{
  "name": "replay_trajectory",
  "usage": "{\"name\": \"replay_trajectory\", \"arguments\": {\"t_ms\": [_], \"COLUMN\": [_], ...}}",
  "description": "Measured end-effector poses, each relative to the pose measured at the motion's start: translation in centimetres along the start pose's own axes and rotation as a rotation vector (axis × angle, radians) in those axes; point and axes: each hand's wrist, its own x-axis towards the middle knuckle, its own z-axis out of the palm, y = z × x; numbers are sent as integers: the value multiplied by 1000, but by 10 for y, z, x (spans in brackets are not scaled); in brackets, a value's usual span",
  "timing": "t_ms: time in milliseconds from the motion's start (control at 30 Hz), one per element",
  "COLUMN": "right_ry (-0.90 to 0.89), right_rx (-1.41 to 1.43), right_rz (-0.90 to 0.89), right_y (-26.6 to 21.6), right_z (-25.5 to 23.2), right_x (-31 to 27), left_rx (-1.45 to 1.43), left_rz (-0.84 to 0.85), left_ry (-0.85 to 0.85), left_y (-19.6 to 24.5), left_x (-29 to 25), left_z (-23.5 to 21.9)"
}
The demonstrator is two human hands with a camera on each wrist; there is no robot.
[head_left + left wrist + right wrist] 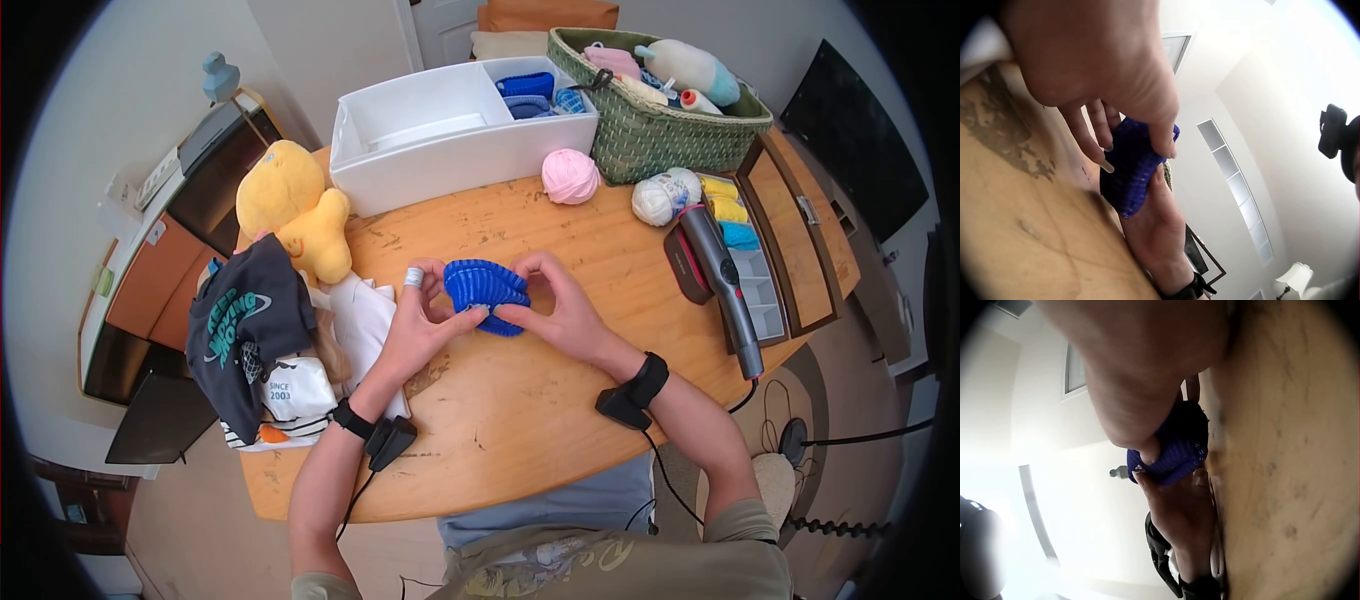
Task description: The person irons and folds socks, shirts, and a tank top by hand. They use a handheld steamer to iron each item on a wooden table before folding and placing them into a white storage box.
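Note:
Between both hands is a bright blue ribbed knit piece (483,288), folded into a small bundle above the wooden table. My left hand (420,325) grips its left side, thumb on the near edge and a pale wrap round one finger. On the opposite side, my right hand (568,318) pinches it, with the thumb in front and fingers behind. The two thumb tips lie near each other at the front of the bundle. The left wrist view shows the knit piece (1130,169) close over the tabletop. Part of the knit piece (1179,447) is covered by fingers in the right wrist view.
A white divided box (440,165) stands behind, with folded blue knits in its right section. Beside it are a green basket (655,140), pink yarn (570,177) and white yarn (665,197). Clothes (235,320) and a yellow plush (285,205) lie left; a grey corded styling tool (725,280) right.

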Motion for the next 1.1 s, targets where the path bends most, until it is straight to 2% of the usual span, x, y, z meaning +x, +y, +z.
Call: {"name": "replay_trajectory", "arguments": {"t_ms": [133, 233, 333, 633, 833, 933, 1033, 1100], "right_ry": [109, 23, -80, -39, -34, 21, 40, 14], "right_rx": [-191, -254, -267, -123, -202, -262, -219, -234], "right_rz": [-177, -213, -250, -16, -63, -176, -145, -151], "right_y": [-9, -10, -11, -17, -20, -21, -18, -16], "right_z": [-1, -5, -4, 2, -1, -2, -2, -2], "right_x": [2, 3, 3, -1, 0, 3, 1, 1], "left_rx": [-89, -149, -53, -33, 115, -39, -132, -83], "left_rz": [2, -26, -6, -15, 208, 159, 70, -53], "left_ry": [-101, -120, -97, -72, -178, -113, -65, -84], "left_y": [6, 1, 0, -2, -11, -4, 1, 1], "left_x": [0, -1, 1, -4, 1, -3, -3, -2], "left_z": [3, 3, -1, 0, -10, 0, 6, 4]}}
